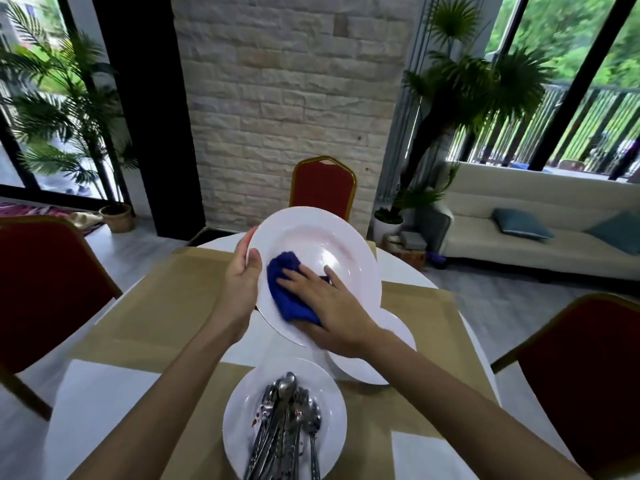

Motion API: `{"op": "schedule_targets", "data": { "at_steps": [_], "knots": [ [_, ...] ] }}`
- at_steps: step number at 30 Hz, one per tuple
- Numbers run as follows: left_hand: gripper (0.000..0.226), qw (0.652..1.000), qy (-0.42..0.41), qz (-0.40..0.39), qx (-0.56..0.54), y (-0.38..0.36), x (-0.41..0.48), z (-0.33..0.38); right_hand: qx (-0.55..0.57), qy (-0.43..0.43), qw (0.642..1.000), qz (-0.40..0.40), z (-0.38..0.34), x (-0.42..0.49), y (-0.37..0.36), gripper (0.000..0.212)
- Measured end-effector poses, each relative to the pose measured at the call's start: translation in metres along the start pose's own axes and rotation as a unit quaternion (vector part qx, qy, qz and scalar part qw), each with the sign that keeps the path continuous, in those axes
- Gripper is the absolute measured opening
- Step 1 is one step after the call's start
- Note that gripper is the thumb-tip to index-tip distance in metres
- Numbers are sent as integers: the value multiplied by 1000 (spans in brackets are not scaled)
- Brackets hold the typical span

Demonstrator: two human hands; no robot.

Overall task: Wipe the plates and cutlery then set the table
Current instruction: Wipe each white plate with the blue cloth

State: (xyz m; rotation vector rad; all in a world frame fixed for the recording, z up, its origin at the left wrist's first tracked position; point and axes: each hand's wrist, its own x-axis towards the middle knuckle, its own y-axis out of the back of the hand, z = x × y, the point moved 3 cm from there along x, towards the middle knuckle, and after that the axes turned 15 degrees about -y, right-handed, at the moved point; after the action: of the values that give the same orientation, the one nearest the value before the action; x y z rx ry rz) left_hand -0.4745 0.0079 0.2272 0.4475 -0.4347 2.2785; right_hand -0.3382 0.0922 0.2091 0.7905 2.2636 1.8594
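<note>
A large white plate (322, 244) is held tilted above the round table (104, 393). My left hand (242, 285) grips its left rim, thumb on the face. My right hand (329, 306) presses a blue cloth (287, 299) flat against the plate's lower inner face, fingers spread. Below them another white plate (377, 362) lies on the table, partly hidden by my right arm. Nearest to me a third white plate (242, 407) carries a pile of steel spoons and other cutlery (291, 427).
Beige placemats (166, 306) cover parts of the white table. Red padded chairs stand at the left (45, 289), far side (323, 188) and right (581, 375). A white sofa (540, 230) and potted plants (450, 109) stand beyond.
</note>
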Motion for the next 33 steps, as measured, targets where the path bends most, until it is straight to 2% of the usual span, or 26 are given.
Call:
{"op": "schedule_targets", "data": {
  "at_steps": [3,5,7,9,11,14,17,21,23,25,29,31,33],
  "knots": [
    [33,999,-35,22,17,16,7,11,-45,22,999,-10,29,-18,0,56],
    [34,999,-46,9,20,16,6,15,-115,-36,992,38,60,-14,11,64],
    [35,998,-47,-37,23,4,1,13,-161,-134,976,56,75,0,21,67],
    [32,995,-49,-83,25,-15,-5,9,-122,-161,975,86,60,14,25,68],
    [34,994,-58,-90,25,-25,-5,10,-43,-114,989,87,28,16,23,69],
    [35,996,-68,-56,6,-19,3,19,7,-8,1000,26,-1,-9,12,67],
    [33,995,-97,-28,14,-2,9,29,-12,21,1000,-9,26,-32,2,63],
    [35,993,-97,-70,0,-6,3,27,-127,-134,983,26,78,-14,17,69],
    [33,988,-91,-118,29,-23,-3,21,-99,-157,979,78,65,4,27,70],
    [32,986,-93,-131,43,-33,-7,18,-28,-113,988,103,33,12,31,70],
    [30,996,-72,-57,-17,-19,3,26,-62,44,996,49,5,-9,12,68],
    [33,995,-89,-49,-6,-8,5,32,-92,75,993,19,28,-21,4,64],
    [33,994,-100,-53,-5,-1,4,33,-144,45,988,35,66,-22,6,63]
  ]
}}
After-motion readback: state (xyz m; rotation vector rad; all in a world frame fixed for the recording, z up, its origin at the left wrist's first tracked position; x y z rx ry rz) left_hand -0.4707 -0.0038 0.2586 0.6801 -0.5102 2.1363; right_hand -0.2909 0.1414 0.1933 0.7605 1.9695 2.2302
